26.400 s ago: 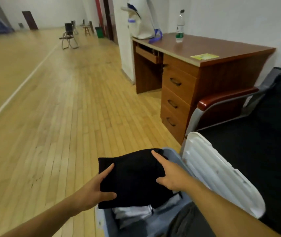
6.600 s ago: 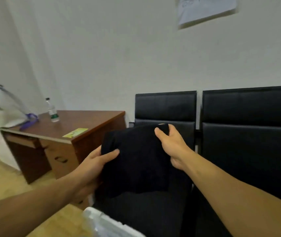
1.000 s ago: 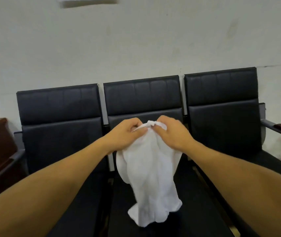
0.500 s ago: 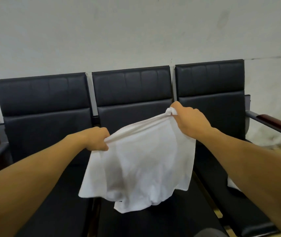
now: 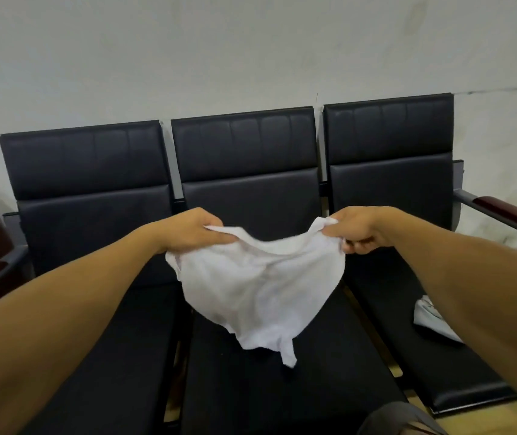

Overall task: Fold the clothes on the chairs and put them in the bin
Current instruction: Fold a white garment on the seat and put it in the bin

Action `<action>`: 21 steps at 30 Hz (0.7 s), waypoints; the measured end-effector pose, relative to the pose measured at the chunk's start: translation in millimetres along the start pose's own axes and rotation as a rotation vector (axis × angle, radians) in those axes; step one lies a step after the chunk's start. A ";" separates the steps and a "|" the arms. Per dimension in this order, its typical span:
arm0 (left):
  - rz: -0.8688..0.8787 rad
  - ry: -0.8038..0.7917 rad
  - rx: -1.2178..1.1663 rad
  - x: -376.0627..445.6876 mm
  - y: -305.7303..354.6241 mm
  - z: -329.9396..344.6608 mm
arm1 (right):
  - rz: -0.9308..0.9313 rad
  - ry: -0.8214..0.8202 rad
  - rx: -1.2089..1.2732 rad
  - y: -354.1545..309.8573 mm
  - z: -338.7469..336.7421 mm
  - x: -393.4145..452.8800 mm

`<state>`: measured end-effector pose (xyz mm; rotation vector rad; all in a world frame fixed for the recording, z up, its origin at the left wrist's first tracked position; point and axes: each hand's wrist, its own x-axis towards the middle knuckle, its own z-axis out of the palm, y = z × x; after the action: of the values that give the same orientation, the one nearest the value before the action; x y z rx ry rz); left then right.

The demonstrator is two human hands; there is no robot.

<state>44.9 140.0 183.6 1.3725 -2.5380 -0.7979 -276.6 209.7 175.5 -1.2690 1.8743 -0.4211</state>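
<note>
Hanging rumpled, white garment [image 5: 260, 296] sags between both gripping hands.

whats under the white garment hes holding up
Beneath the white garment, gripped by the left hand and right hand, lies the middle chair's black seat. The patch directly behind the cloth is hidden.

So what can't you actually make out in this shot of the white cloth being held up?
- Bin: not in the head view at all.
- White garment: bunched and blurred; its type is unclear.
- Pale item on the right seat: half hidden by the right arm.
- Left hand, right hand: fingertips buried in cloth.
- Grey thing: cut off by the bottom edge.
</note>
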 end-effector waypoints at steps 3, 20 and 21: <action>-0.066 -0.146 0.302 6.8 -11.8 3.2 | -0.003 0.100 0.141 9.6 1.9 18.7; -0.018 0.479 0.698 11.5 -35.3 -71.8 | -0.466 0.873 0.001 -0.9 -33.0 37.8; -0.004 0.396 0.660 3.4 -43.2 -58.0 | -0.475 0.833 -0.044 13.3 -23.6 34.9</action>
<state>96.0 96.0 210.1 1.4936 -2.5487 0.3396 -308.7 180.8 165.9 -1.7370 2.2140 -1.3288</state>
